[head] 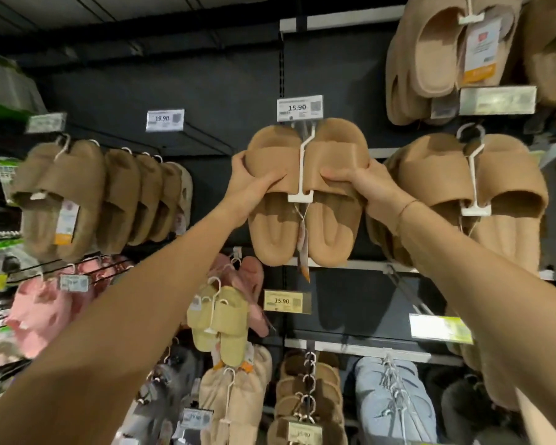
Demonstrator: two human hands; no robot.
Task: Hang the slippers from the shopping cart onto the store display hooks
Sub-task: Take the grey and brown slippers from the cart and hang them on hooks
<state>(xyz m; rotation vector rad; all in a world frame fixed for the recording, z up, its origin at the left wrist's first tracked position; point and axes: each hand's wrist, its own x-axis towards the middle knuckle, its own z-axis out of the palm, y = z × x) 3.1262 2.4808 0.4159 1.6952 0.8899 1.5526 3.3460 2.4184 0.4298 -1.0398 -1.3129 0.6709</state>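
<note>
A tan pair of slippers (pixel 305 220) on a white plastic hanger (pixel 302 175) is held up against the dark display wall, its hanger top right at the hook under the 15.90 price tag (pixel 299 108). My left hand (pixel 254 184) grips the left slipper's strap and side. My right hand (pixel 363 184) grips the right slipper's strap, thumb across the front. Whether the hanger sits on the hook is hidden behind the tag. The shopping cart is out of view.
More tan slippers hang to the right (pixel 482 194), above right (pixel 446 56) and in a row at left (pixel 77 197). An empty hook carries a 19.90 tag (pixel 165 119). Below hang yellow (pixel 220 319), pink, beige and light blue (pixel 395 403) pairs.
</note>
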